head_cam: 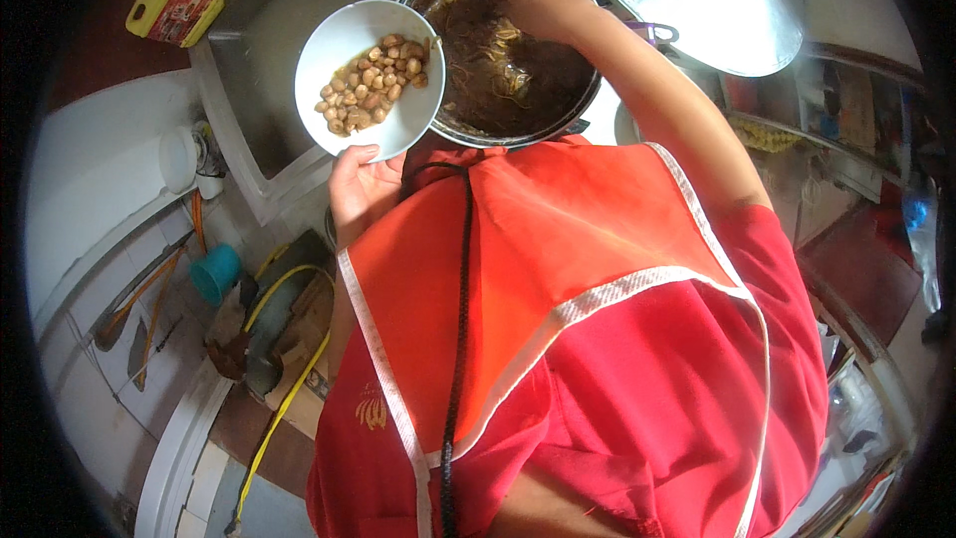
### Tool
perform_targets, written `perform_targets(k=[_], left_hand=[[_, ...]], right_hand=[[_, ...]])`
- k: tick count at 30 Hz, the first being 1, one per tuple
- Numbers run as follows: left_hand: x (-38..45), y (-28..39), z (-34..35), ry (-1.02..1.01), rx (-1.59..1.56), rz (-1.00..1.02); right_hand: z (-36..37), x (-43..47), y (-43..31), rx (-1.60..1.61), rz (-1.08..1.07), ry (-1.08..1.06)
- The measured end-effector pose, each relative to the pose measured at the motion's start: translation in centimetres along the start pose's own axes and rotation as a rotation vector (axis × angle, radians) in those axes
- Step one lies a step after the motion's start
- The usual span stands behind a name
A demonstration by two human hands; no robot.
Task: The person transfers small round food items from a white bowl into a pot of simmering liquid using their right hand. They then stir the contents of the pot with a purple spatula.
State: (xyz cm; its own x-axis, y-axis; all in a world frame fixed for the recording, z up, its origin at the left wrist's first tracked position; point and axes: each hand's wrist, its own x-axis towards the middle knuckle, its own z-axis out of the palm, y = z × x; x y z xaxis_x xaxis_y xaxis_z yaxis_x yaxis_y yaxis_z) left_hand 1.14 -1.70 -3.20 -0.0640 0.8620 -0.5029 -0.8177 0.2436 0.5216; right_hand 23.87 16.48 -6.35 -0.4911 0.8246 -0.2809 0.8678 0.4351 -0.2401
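Observation:
My left hand point(360, 187) grips the lower rim of a white bowl point(317, 78), thumb on top, and the bowl tilts over the pot's left edge. Brown, wet-looking peanuts point(370, 86) lie in it with some liquid. A large round pot point(515, 140) stands in front of me, filled with a dark brown mixture point(478, 90) with thin strands and paler glossy pieces. Inside the pot's rim, at the upper right, my right hand point(538, 4) reaches down with its back towards me. Its fingertips are hidden, so what they hold does not show.
A metal sink point(287, 37) lies left of the pot, with a yellow jug point(177, 7) with a pump at its corner. A large shiny metal lid or tray point(694, 0) stands at the upper right. A yellow hose point(299, 373) and a teal cup point(215, 273) are at the lower left.

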Motion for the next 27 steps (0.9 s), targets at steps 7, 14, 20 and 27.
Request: perform_targets(k=[7, 14, 20, 27], left_hand=[[0.2, 0.0, 0.1, -0.023, 0.008, 0.023], [0.2, 0.1, -0.2, 0.02, 0.012, 0.015], [0.3, 0.3, -0.3, -0.024, -0.005, -0.013], [0.2, 0.2, 0.2, -0.003, -0.002, 0.006]], right_hand=[[7.3, 7.2, -0.3, 0.517, 0.336, -0.029], [6.8, 5.2, -2.2, 0.631, 0.15, 0.188], [7.1, 1.5, -3.4, 0.498, -0.138, 0.11], [5.0, -2.3, -2.3, 0.504, -0.161, -0.019]])
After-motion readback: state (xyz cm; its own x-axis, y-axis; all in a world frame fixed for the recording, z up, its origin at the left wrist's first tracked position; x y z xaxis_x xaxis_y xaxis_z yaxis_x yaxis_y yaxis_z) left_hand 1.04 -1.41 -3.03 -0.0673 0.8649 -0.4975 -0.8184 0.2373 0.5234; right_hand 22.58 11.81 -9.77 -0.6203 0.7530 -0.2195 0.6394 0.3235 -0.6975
